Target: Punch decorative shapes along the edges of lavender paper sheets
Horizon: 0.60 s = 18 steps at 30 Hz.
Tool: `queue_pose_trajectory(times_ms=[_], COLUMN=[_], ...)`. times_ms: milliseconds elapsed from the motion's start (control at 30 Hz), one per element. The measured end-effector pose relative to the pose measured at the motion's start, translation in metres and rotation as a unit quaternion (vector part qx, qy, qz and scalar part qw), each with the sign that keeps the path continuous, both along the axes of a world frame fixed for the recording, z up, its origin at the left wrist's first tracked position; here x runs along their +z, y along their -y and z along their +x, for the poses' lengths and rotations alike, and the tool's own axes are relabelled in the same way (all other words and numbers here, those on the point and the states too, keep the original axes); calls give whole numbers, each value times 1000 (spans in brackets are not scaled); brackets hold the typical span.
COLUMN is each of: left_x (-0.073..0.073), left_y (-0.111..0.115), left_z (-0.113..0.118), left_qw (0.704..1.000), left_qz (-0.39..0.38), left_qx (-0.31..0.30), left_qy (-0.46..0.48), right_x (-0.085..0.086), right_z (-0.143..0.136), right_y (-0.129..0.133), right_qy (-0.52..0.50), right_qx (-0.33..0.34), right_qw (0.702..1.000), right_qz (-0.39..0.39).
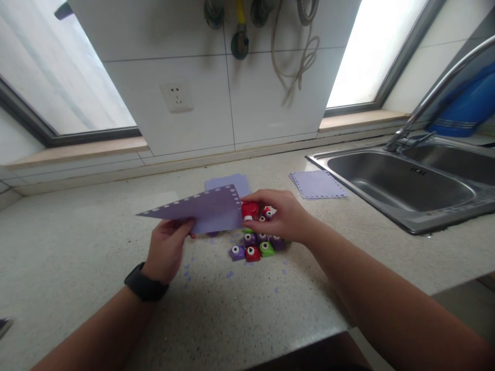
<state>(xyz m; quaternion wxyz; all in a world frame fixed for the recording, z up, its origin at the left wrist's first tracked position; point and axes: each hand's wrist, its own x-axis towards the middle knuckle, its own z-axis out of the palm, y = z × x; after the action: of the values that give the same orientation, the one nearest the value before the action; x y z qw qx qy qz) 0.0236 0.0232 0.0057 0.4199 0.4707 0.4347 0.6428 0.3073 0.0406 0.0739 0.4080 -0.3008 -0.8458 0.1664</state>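
My left hand (pixel 170 245) pinches the lower edge of a purple sheet of paper (pixel 204 211), which is held tilted above the counter. Small punched holes run along the sheet's upper and right edges. My right hand (pixel 284 214) grips a red craft punch (pixel 249 209) between thumb and fingers, right at the sheet's right edge. Below it, several small punches in purple, red and green stand in a cluster, among them a green punch (pixel 266 249) and a red one (pixel 252 253). My right hand partly hides the ones at the back.
Purple sheets (pixel 232 180) lie behind the held paper. A stack of sheets with punched edges (pixel 320 184) lies to the right, beside the steel sink (pixel 386 178). Purple paper bits (pixel 230 274) are scattered on the speckled counter (pixel 96 242). A socket (pixel 176 98) is on the wall.
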Motion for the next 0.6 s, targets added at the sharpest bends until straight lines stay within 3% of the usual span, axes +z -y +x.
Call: queue_pose_trajectory(times_ms=[133,333,433,600], left_x=[2,3,3,4], left_y=[1,0,-1,-2], left_z=[3,2,2,2], left_qw=[1000,1000,1000,1000], left_qz=[-16,-4,0,5], left_qx=[9,-6,-8,2], left_qy=[9,-1,-4,-10], right_x=[-4,-12,-13,-17], right_z=[0,-1,-2,-1], right_y=[-4,-13,-17,-22], right_qy=[-57,-148,-177,-144], right_qx=[7,5,9,-50], right_qw=[993,959,948,957], right_qz=[-104,-240,-264,-247])
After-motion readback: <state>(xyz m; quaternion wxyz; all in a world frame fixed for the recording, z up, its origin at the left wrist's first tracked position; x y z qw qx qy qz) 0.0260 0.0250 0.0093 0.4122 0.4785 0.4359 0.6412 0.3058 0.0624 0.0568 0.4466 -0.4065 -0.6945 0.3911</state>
